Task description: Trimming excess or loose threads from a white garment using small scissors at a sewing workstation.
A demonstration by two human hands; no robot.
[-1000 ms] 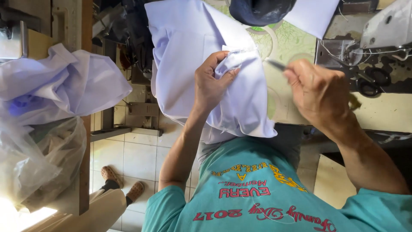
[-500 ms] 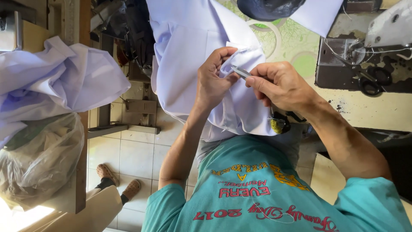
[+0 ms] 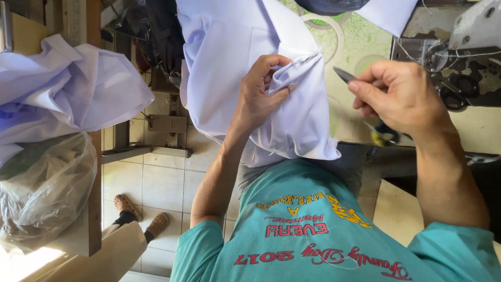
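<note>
While the left hand [image 3: 258, 99] stays pinched on a bunched fold of the white shirt [image 3: 235, 62] above the lap, the right hand [image 3: 402, 96] grips a small metal tool [image 3: 344, 74] just right of it; hands apart. Best keep the fold taut, tool tip low.

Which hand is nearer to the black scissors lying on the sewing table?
The right hand, pinching a small metal tool, is just beside the scissors. The left hand is farther off, gripping the bunched white garment on its far side.
</note>
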